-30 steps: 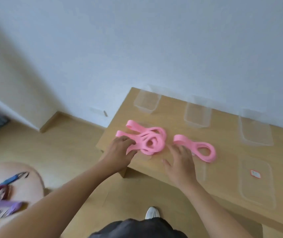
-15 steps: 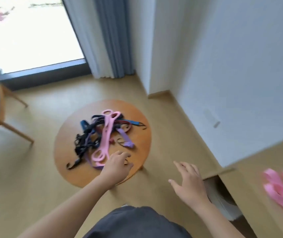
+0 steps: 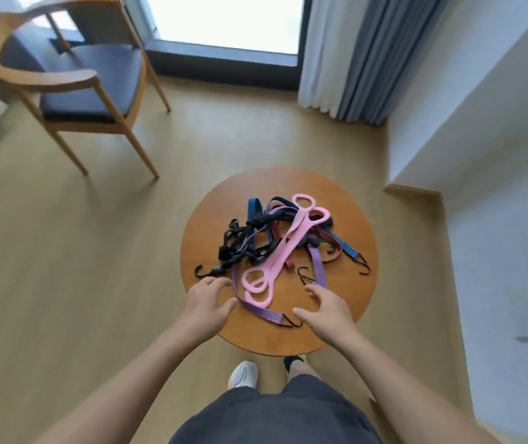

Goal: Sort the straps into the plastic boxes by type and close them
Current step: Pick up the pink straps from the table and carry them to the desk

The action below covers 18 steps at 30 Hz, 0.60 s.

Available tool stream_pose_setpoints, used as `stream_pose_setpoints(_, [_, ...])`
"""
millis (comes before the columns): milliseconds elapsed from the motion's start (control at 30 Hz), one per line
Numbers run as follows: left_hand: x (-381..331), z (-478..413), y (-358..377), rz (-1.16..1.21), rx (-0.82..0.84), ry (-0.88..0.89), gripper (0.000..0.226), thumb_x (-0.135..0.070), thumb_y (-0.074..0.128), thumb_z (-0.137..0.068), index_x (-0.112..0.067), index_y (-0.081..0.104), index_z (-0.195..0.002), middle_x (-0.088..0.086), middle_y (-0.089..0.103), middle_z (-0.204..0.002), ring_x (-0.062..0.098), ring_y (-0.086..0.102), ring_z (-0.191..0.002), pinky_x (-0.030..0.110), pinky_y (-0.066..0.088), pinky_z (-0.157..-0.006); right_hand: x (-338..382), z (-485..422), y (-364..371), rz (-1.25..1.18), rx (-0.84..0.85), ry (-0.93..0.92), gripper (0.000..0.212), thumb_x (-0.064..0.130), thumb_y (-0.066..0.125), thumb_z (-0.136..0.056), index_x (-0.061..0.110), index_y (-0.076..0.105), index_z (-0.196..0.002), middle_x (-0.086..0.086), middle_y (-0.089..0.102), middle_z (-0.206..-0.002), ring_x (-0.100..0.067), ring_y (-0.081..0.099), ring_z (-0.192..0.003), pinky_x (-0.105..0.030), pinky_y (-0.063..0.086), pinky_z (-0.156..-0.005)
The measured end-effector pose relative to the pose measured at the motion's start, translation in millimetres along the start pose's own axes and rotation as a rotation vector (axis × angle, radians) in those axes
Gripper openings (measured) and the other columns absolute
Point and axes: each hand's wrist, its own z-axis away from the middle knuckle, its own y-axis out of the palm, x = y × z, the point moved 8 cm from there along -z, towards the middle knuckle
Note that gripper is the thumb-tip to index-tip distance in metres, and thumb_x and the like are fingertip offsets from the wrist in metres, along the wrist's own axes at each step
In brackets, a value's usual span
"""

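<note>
The left hand (image 3: pixel 208 305) and right hand (image 3: pixel 328 310) hovered with fingers relaxed, gripping nothing, beside the tangled straps (image 3: pixel 249 238) heaped on the round desk (image 3: pixel 288 338); lifting the 2 pink loop straps (image 3: pixel 289 240) off the top first would likely avoid snagging the hooked purple cord (image 3: pixel 262 313).

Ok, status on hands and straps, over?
Both open, empty: left hand by black hook, right hand by purple strap. Pink straps lie over tangled hooked cords on the table.
</note>
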Motion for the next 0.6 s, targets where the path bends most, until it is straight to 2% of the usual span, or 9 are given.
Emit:
stream_pose_setpoints(100, [-8.9, -13.5, -7.1, 0.024, -0.032, -0.075, 0.041, -0.035, 0.065, -0.1, -0.022, 0.061, -0.139, 0.004, 0.058, -0.142, 0.022, 0.05, -0.136, 0.035, 0.04, -0.11, 5.0, -49.4, 7.8, -0.159, 0.135, 0.079, 0.06, 0.038, 0.076, -0.083, 0.021, 0.054, -0.137, -0.001, 0.06, -0.127, -0.011, 0.06, -0.096, -0.03, 0.048, -0.085])
stream_pose_setpoints(200, [-18.4, -26.7, -6.3, 0.037, -0.037, -0.124, 0.042, -0.033, 0.065, -0.101, -0.02, 0.06, -0.141, 0.004, 0.058, -0.143, 0.022, 0.05, -0.135, 0.032, 0.038, -0.11, 5.9, -98.9, 17.3, -0.332, 0.204, 0.158, 0.053, 0.03, 0.076, -0.085, 0.014, 0.057, -0.131, -0.005, 0.06, -0.125, -0.021, 0.061, -0.107, -0.042, 0.054, -0.091])
stream_pose_setpoints(267, [-22.5, -37.5, 1.6, 0.04, -0.018, -0.148, 0.044, -0.033, 0.065, -0.101, -0.02, 0.059, -0.142, 0.003, 0.057, -0.143, 0.021, 0.05, -0.135, 0.031, 0.038, -0.11, 3.2, -129.1, 26.8, -0.497, 0.232, 0.248, 0.043, 0.023, 0.073, -0.089, 0.01, 0.056, -0.126, -0.008, 0.061, -0.119, -0.025, 0.061, -0.105, -0.044, 0.054, -0.089])
stream_pose_setpoints(367, [-25.7, -51.1, 19.0, 0.062, 0.006, -0.193, 0.042, -0.033, 0.065, -0.101, -0.021, 0.06, -0.14, 0.001, 0.058, -0.139, 0.02, 0.052, -0.132, 0.03, 0.039, -0.105, -2.2, -162.0, 42.9, -0.682, 0.273, 0.388, 0.042, 0.016, 0.065, -0.094, 0.004, 0.047, -0.13, -0.014, 0.06, -0.106, -0.028, 0.063, -0.09, -0.038, 0.055, -0.073])
stream_pose_setpoints(467, [-29.3, -56.9, 34.6, 0.104, 0.026, -0.234, 0.04, -0.032, 0.065, -0.1, -0.021, 0.062, -0.138, 0.0, 0.06, -0.134, 0.019, 0.053, -0.128, 0.029, 0.04, -0.102, -5.1, -183.2, 51.8, -0.881, 0.258, 0.492, 0.02, 0.016, 0.063, -0.096, 0.005, 0.053, -0.109, -0.01, 0.06, -0.085, -0.018, 0.055, -0.064, -0.027, 0.046, -0.056])
stream_pose_setpoints(533, [-30.2, -59.9, 41.9, 0.138, 0.029, -0.254, 0.038, -0.032, 0.066, -0.099, -0.022, 0.064, -0.135, -0.002, 0.06, -0.133, 0.017, 0.054, -0.125, 0.027, 0.04, -0.098, -9.3, -191.4, 53.6, -0.995, 0.231, 0.547, 0.011, 0.018, 0.063, -0.096, 0.008, 0.059, -0.095, -0.004, 0.057, -0.074, -0.013, 0.052, -0.058, -0.023, 0.045, -0.051])
stream_pose_setpoints(600, [-30.8, -65.0, 45.3, 0.171, 0.022, -0.274, 0.036, -0.033, 0.066, -0.099, -0.024, 0.065, -0.133, -0.004, 0.061, -0.131, 0.014, 0.056, -0.118, 0.027, 0.043, -0.093, -10.1, -192.8, 56.6, -1.079, 0.284, 0.571, 0.012, 0.022, 0.066, -0.094, 0.011, 0.062, -0.092, -0.002, 0.057, -0.071, -0.012, 0.053, -0.058, -0.022, 0.046, -0.05])
